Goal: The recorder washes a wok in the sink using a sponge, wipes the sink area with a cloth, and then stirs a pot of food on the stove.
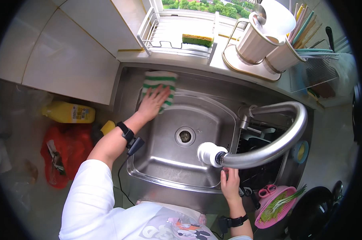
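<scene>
My left hand point(153, 103) lies flat on a green-and-white striped cloth point(160, 78), pressing it on the far left rim of the stainless steel sink point(169, 126). The cloth's lower end reaches over the basin's edge. My right hand point(230, 181) is at the near right edge of the basin, just below the curved faucet point(274, 153) with its white spray head point(209, 153). Its fingertips are partly hidden by the faucet, and I see nothing held in it. The basin holds nothing but its drain strainer point(185, 136).
Behind the sink stand a white wire rack point(160, 45) with a sponge point(198, 40) and utensil holders point(256, 42). At right are a pink colander point(271, 207) with green vegetables and a black wok point(311, 211). A yellow bottle point(69, 112) and red plastic bag point(78, 150) lie left.
</scene>
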`<state>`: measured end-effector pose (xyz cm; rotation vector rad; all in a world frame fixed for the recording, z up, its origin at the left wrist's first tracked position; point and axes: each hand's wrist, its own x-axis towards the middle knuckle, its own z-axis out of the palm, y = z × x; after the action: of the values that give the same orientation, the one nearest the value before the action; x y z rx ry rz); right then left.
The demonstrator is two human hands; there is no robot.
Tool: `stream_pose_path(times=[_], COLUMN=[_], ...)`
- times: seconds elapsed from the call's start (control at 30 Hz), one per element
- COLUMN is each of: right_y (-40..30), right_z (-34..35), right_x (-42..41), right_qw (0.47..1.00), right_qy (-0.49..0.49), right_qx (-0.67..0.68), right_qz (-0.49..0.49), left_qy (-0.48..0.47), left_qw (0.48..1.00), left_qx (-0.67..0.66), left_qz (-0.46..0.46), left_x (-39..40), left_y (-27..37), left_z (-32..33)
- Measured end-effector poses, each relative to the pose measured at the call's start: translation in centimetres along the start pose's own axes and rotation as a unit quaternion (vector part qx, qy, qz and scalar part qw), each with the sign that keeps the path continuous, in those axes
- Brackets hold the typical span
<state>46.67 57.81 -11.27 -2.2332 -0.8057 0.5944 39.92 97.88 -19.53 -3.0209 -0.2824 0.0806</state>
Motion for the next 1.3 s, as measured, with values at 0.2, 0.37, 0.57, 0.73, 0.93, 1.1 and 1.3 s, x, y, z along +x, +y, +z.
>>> stream_pose_path(times=[0.2, 0.37, 0.57, 0.73, 0.93, 1.1, 1.3], right_y=[-1.6, -1.5, -1.5, -0.6, -1.9, -2.1, -1.7], right_z=[-2.5, -4.1, -4.0, -3.3, 0.3, 7.8, 10.4], right_x=[5.0, 9.4, 11.0, 10.7, 8.6, 8.2, 8.6], right_qw=[0.96, 0.912, 0.89, 0.894, 0.949, 0.986, 0.791], right_qy=[0.124, 0.161, 0.17, 0.136, 0.14, -0.114, -0.225], right_qx=[-0.225, -0.367, -0.415, -0.425, -0.258, 0.117, 0.505], right_qz=[-0.113, -0.091, -0.084, -0.043, -0.116, -0.016, 0.261], left_qy=[0.03, -0.075, -0.176, -0.23, -0.087, 0.024, 0.036], left_qw=[0.986, 0.966, 0.958, 0.961, 0.967, 0.952, 0.94], left_qx=[0.072, 0.186, 0.154, -0.011, -0.21, -0.3, -0.331], left_qz=[-0.148, -0.162, -0.163, -0.15, -0.117, -0.045, 0.074], left_x=[-4.8, -8.3, -13.0, -14.3, -13.4, -9.7, -9.1], left_y=[-0.4, 2.3, 5.5, 7.2, 9.5, 14.3, 16.1], left_z=[1.0, 1.4, 0.1, -4.3, -7.7, -8.9, -8.3])
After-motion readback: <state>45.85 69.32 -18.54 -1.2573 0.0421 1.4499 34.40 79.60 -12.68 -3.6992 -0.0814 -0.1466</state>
